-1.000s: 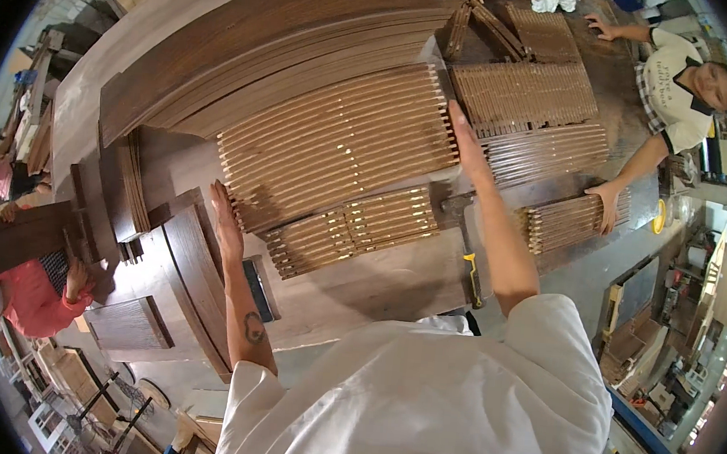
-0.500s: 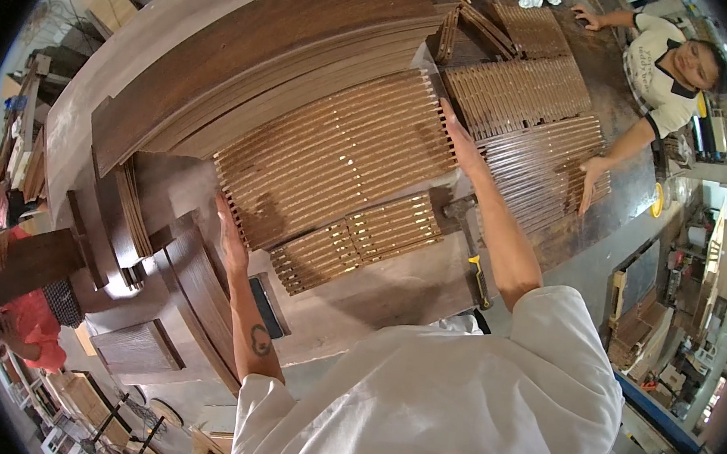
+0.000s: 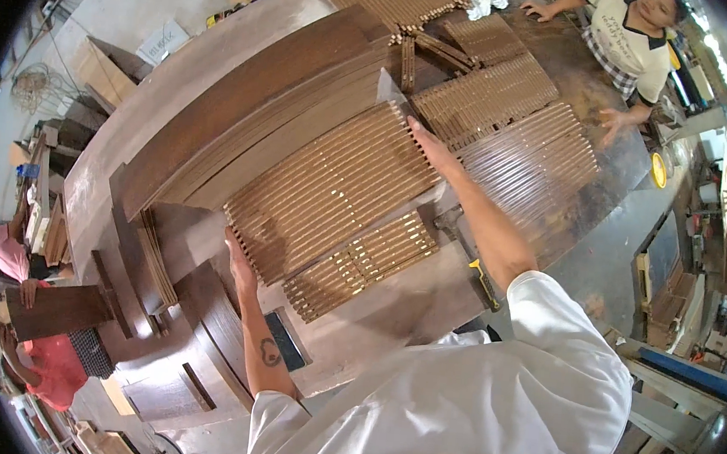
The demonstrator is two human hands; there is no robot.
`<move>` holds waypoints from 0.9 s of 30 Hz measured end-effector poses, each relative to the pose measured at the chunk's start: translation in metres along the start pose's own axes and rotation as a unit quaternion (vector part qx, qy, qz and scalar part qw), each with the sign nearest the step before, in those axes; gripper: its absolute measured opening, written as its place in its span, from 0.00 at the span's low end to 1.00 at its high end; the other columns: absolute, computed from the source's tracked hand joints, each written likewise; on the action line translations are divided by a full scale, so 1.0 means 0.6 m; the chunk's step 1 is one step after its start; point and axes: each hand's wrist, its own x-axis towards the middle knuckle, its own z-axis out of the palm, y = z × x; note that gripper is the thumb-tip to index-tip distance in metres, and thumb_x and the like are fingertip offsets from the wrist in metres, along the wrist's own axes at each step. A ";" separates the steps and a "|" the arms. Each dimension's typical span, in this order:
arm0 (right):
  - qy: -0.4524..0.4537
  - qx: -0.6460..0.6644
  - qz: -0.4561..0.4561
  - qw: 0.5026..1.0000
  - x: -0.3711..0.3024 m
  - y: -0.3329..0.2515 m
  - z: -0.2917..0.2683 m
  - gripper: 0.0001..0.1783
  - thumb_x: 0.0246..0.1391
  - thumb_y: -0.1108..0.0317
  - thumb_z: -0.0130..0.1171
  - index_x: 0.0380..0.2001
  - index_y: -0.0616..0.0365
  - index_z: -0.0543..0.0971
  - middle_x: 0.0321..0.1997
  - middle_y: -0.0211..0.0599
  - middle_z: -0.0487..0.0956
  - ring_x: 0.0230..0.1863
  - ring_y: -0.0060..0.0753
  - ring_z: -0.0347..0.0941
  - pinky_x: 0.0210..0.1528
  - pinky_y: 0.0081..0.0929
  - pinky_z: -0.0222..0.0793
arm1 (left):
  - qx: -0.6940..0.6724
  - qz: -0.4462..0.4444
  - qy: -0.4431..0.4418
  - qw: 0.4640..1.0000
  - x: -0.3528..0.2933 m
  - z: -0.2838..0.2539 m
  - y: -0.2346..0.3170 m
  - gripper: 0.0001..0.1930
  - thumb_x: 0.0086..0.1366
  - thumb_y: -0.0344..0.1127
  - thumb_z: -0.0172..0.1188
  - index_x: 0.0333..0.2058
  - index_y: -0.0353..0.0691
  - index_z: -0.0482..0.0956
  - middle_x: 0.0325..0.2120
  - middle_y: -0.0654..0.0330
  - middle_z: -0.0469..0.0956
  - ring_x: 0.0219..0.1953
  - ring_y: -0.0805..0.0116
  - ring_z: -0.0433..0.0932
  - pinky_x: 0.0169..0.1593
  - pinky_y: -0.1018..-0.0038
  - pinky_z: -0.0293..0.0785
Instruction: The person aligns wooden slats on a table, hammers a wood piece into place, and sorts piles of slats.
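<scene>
Side by side on the table lies a wide row of brown wooden slats (image 3: 332, 194) with pale, shiny strips. My left hand (image 3: 242, 264) rests along its left ends, fingers stretched out. Against the opposite ends lies my right hand (image 3: 432, 151), also extended, so the row sits between my palms. A smaller group of similar slats (image 3: 364, 266) is just on the near side, touched by neither hand. Beyond my right hand are glossy slats (image 3: 533, 164) and another slat group (image 3: 487, 99).
Long dark boards (image 3: 234, 129) are stacked behind the slats. Near me lie a dark rectangular object (image 3: 289, 340) and a yellow-and-black tool (image 3: 485, 284). A co-worker (image 3: 626, 47) stands at the far right; another person in red (image 3: 57, 373) handles a board (image 3: 58, 311) at left.
My view has shifted, while both hands stay at the ends of the slat row. The right co-worker's nearer hand has come away from the glossy slats.
</scene>
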 end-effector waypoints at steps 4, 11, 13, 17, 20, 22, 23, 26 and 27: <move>-0.057 0.030 0.029 0.997 -0.014 -0.077 0.020 0.47 0.59 0.31 0.31 0.69 0.54 0.47 0.74 0.39 0.46 0.74 0.40 0.41 0.71 0.41 0.41 | 0.103 0.110 -0.005 0.989 -0.001 -0.072 -0.034 0.36 0.73 0.57 0.31 0.67 0.34 0.43 0.69 0.54 0.42 0.70 0.62 0.40 0.70 0.68 0.33; -0.011 -0.017 0.059 0.998 0.096 -0.027 -0.002 0.50 0.57 0.27 0.29 0.69 0.53 0.46 0.75 0.38 0.43 0.75 0.40 0.35 0.72 0.40 0.36 | 0.075 0.090 0.024 0.993 0.067 -0.051 0.000 0.35 0.73 0.54 0.30 0.67 0.32 0.43 0.69 0.52 0.39 0.71 0.60 0.36 0.70 0.69 0.31; -0.022 0.010 0.042 0.999 0.115 -0.042 0.012 0.49 0.57 0.27 0.29 0.70 0.53 0.46 0.75 0.38 0.42 0.75 0.39 0.34 0.72 0.39 0.35 | 0.182 0.147 0.029 0.972 0.078 -0.077 -0.032 0.32 0.74 0.50 0.30 0.67 0.33 0.44 0.69 0.51 0.39 0.71 0.59 0.35 0.70 0.68 0.31; -0.016 0.012 0.046 0.999 0.122 -0.031 0.004 0.50 0.57 0.27 0.30 0.70 0.53 0.46 0.75 0.40 0.42 0.75 0.41 0.34 0.72 0.41 0.34 | 0.342 0.201 0.025 0.917 0.074 -0.073 -0.037 0.28 0.74 0.43 0.30 0.67 0.34 0.45 0.69 0.52 0.41 0.71 0.57 0.37 0.70 0.67 0.33; -0.036 0.002 0.060 0.998 0.125 -0.021 0.002 0.49 0.57 0.27 0.30 0.70 0.53 0.46 0.75 0.40 0.42 0.75 0.41 0.34 0.72 0.41 0.34 | 0.114 0.105 0.047 0.987 0.073 -0.051 -0.037 0.29 0.74 0.47 0.29 0.68 0.38 0.44 0.70 0.53 0.40 0.71 0.59 0.33 0.70 0.66 0.29; -0.031 0.020 0.077 0.996 0.115 -0.035 0.001 0.48 0.58 0.29 0.31 0.69 0.54 0.46 0.75 0.41 0.43 0.75 0.41 0.35 0.72 0.41 0.33 | 0.101 0.088 0.052 0.990 0.073 -0.042 -0.030 0.30 0.74 0.49 0.29 0.68 0.38 0.44 0.70 0.53 0.39 0.71 0.59 0.33 0.70 0.66 0.28; -0.032 0.014 0.055 0.998 0.121 -0.024 -0.002 0.48 0.58 0.28 0.31 0.69 0.53 0.47 0.74 0.41 0.43 0.75 0.40 0.35 0.72 0.41 0.34 | 0.110 0.080 0.050 0.989 0.075 -0.042 -0.029 0.30 0.74 0.49 0.29 0.68 0.38 0.43 0.70 0.54 0.39 0.71 0.59 0.32 0.70 0.66 0.28; -0.034 0.000 0.025 0.999 0.122 -0.020 -0.004 0.50 0.55 0.26 0.32 0.69 0.53 0.49 0.74 0.41 0.44 0.74 0.41 0.37 0.72 0.43 0.36 | 0.113 0.076 0.045 0.990 0.077 -0.049 -0.032 0.31 0.74 0.51 0.28 0.68 0.37 0.43 0.70 0.54 0.39 0.71 0.59 0.32 0.70 0.66 0.28; -0.033 -0.001 0.041 0.999 0.122 -0.026 0.002 0.52 0.53 0.24 0.33 0.69 0.53 0.49 0.74 0.42 0.45 0.74 0.42 0.37 0.71 0.45 0.37 | 0.110 0.079 0.043 0.990 0.076 -0.053 -0.033 0.32 0.74 0.52 0.27 0.68 0.37 0.43 0.70 0.55 0.38 0.71 0.60 0.32 0.70 0.66 0.28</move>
